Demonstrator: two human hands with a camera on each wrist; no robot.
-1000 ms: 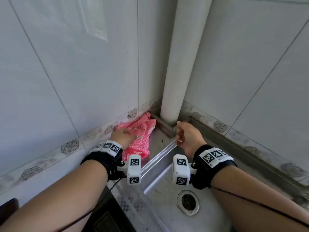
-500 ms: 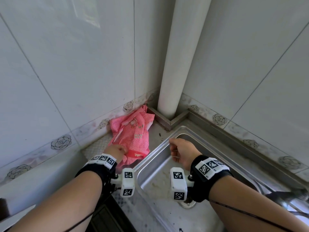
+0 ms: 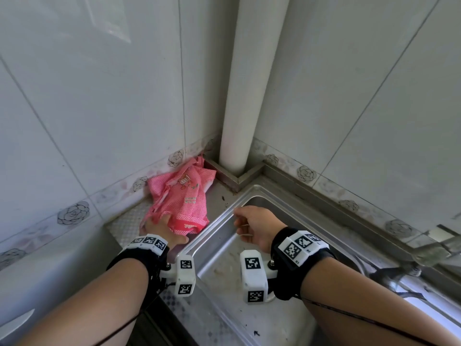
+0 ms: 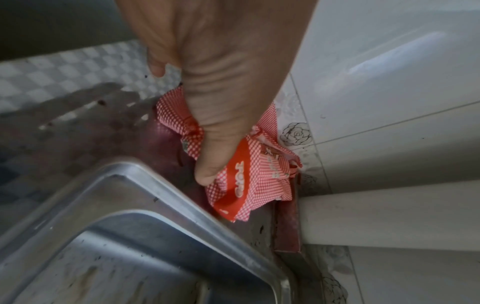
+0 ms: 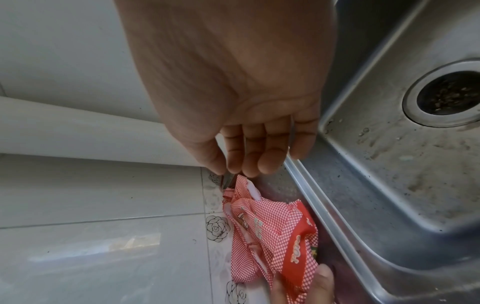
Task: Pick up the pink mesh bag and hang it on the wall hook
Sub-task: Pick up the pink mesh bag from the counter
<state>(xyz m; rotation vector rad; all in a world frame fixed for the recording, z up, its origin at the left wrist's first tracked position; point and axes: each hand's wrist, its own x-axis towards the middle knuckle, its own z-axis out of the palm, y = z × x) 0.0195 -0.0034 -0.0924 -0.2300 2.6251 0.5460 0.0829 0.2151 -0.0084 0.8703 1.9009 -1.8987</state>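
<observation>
The pink mesh bag [image 3: 184,201] lies crumpled on the steel counter in the corner, against the tiled wall and left of the sink. My left hand [image 3: 159,226] grips its near end; in the left wrist view the thumb [image 4: 207,174] pinches the checked fabric of the pink mesh bag [image 4: 259,170]. My right hand [image 3: 247,223] hovers over the sink's far-left corner with fingers [image 5: 259,160] loosely curled and holding nothing. It is a little apart from the pink mesh bag [image 5: 270,226]. No wall hook shows in any view.
A steel sink [image 3: 224,221] with a drain [image 5: 449,92] fills the lower right. A white vertical pipe [image 3: 249,96] stands in the corner behind a steel ledge. White tiled walls rise on both sides. A tap base [image 3: 424,258] sits at the right edge.
My left hand has slid back from the middle of the bag to its near end and taken hold. My right hand has drawn back from the pipe base to the sink corner.
</observation>
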